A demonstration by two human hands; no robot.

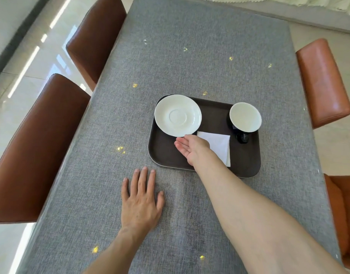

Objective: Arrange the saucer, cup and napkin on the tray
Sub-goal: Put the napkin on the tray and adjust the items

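Note:
A dark brown tray [164, 153] lies on the grey table. A white saucer [178, 115] sits at its far left corner, overhanging the rim a little. At the far right stands a cup [245, 118], white inside and dark outside, with its handle toward me. A white folded napkin [219, 145] lies in the tray's middle, partly under my right wrist. My right hand [192, 150] hovers over the tray with the palm turned up and fingers apart, its thumb at the saucer's near rim. My left hand [140, 202] lies flat on the table, empty, in front of the tray.
The table [190, 56] has a grey woven cloth. Two brown chairs [37, 147] stand along its left side, and orange chairs [322, 82] stand along its right side. A glossy tiled floor lies to the left.

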